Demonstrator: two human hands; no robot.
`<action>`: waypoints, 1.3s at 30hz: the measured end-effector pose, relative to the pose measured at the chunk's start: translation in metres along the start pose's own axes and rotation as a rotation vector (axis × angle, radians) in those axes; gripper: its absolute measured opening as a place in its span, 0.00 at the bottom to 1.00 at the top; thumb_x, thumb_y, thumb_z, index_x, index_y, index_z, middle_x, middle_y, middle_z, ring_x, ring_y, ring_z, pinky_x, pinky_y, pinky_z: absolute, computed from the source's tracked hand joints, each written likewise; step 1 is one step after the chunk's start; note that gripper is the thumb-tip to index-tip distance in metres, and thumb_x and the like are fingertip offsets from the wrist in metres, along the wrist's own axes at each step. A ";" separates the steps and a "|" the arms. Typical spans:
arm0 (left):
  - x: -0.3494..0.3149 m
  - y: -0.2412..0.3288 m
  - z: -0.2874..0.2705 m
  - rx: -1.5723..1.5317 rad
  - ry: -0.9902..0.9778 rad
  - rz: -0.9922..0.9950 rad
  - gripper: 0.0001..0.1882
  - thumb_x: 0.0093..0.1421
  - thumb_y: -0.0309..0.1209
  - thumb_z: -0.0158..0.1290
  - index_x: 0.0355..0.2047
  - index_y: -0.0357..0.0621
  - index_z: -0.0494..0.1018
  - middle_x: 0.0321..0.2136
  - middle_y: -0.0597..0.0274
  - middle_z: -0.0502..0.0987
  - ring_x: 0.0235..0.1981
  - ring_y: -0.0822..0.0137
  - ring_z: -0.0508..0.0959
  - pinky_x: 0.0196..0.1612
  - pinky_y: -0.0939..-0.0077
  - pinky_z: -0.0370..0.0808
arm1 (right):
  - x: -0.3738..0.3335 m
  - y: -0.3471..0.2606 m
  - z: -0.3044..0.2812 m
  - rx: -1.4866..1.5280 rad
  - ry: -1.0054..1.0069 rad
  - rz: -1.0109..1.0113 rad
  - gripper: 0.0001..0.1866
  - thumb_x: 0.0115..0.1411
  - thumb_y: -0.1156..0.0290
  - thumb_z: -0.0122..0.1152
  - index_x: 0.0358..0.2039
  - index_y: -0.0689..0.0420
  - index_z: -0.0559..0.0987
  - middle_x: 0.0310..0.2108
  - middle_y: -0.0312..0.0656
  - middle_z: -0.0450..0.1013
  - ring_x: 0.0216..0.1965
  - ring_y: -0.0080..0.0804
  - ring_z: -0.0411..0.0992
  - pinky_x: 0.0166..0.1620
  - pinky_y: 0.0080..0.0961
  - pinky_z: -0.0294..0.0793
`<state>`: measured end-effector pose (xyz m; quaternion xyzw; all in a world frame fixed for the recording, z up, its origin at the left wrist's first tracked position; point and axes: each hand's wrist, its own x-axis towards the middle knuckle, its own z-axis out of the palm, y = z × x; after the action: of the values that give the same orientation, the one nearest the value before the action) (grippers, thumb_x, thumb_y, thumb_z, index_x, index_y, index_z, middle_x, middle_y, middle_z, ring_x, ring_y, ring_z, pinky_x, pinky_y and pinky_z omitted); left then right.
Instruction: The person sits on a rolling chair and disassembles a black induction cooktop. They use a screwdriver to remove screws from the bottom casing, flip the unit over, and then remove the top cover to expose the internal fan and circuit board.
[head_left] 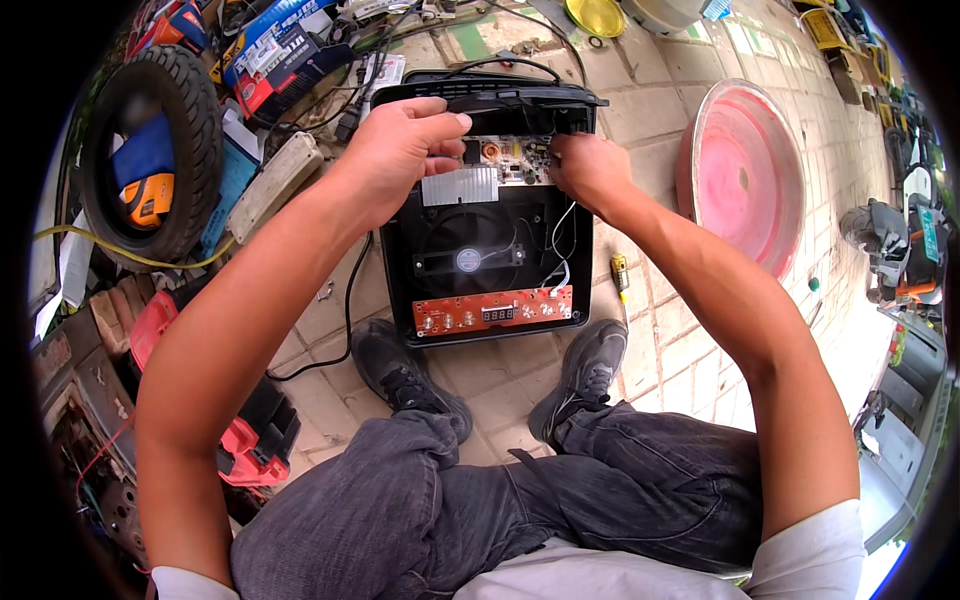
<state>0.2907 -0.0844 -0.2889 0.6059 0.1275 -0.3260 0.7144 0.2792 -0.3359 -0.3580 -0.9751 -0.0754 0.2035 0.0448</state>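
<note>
An opened black appliance [400, 270], which looks like an induction cooker, lies on the floor between my feet. At its far end sits a circuit board [518, 165] with a copper coil and a finned metal heat sink [460, 187]. My left hand [405, 150] is curled at the board's left end, the lower fingers against its edge. The right hand [590, 170] closes on the board's right edge; its fingertips are partly hidden. Nearer to me are a black fan [467, 240] and a red-orange display board [470, 313], with thin white wires [558, 235] running up toward my right hand.
A yellow screwdriver [620, 272] lies right of the appliance, near my shoe. Farther right rests a pink basin [745, 180]. A tyre [205, 150], boxes [285, 70] and a red-and-black tool case [250, 430] crowd the left. A black power cord [350, 310] curves over the paving.
</note>
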 end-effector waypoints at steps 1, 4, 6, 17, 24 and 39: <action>-0.001 0.001 0.000 0.002 0.005 0.001 0.37 0.60 0.33 0.59 0.62 0.25 0.55 0.43 0.59 0.74 0.40 0.71 0.73 0.46 0.72 0.73 | 0.001 0.001 0.000 -0.001 -0.014 -0.006 0.11 0.52 0.63 0.57 0.33 0.53 0.80 0.37 0.47 0.77 0.37 0.50 0.76 0.38 0.45 0.76; 0.000 -0.002 -0.006 0.028 0.010 0.008 0.36 0.60 0.33 0.58 0.61 0.25 0.57 0.41 0.60 0.75 0.39 0.72 0.73 0.45 0.74 0.73 | 0.002 -0.001 -0.001 -0.047 -0.043 -0.052 0.12 0.53 0.67 0.53 0.35 0.53 0.81 0.36 0.48 0.78 0.37 0.50 0.77 0.38 0.45 0.77; 0.002 -0.003 -0.007 0.074 -0.015 0.003 0.34 0.60 0.33 0.58 0.61 0.25 0.59 0.42 0.60 0.76 0.38 0.72 0.74 0.45 0.75 0.73 | 0.001 0.001 0.004 -0.032 0.056 -0.078 0.12 0.54 0.69 0.50 0.35 0.53 0.81 0.35 0.49 0.79 0.36 0.50 0.78 0.38 0.44 0.78; 0.032 -0.018 -0.012 0.687 0.076 0.405 0.21 0.56 0.31 0.60 0.48 0.33 0.73 0.34 0.56 0.80 0.35 0.68 0.79 0.38 0.73 0.75 | 0.005 0.013 0.005 -0.091 0.096 -0.205 0.09 0.52 0.72 0.52 0.31 0.56 0.80 0.31 0.49 0.78 0.33 0.49 0.78 0.34 0.43 0.78; 0.044 -0.006 -0.012 0.953 0.142 0.678 0.13 0.59 0.34 0.59 0.38 0.36 0.76 0.29 0.50 0.80 0.31 0.57 0.81 0.37 0.69 0.75 | 0.023 0.038 0.001 -0.081 -0.016 -0.267 0.09 0.51 0.64 0.58 0.30 0.52 0.80 0.31 0.45 0.77 0.35 0.48 0.76 0.39 0.42 0.76; 0.052 -0.002 -0.016 1.042 0.135 0.786 0.11 0.61 0.34 0.56 0.35 0.37 0.75 0.25 0.49 0.78 0.27 0.51 0.78 0.32 0.62 0.73 | 0.021 0.039 0.001 -0.118 -0.027 -0.390 0.06 0.53 0.68 0.55 0.30 0.54 0.77 0.29 0.49 0.76 0.35 0.53 0.75 0.37 0.47 0.74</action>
<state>0.3321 -0.0850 -0.3238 0.8932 -0.2333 -0.0207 0.3837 0.3025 -0.3709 -0.3719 -0.9401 -0.2753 0.1995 0.0252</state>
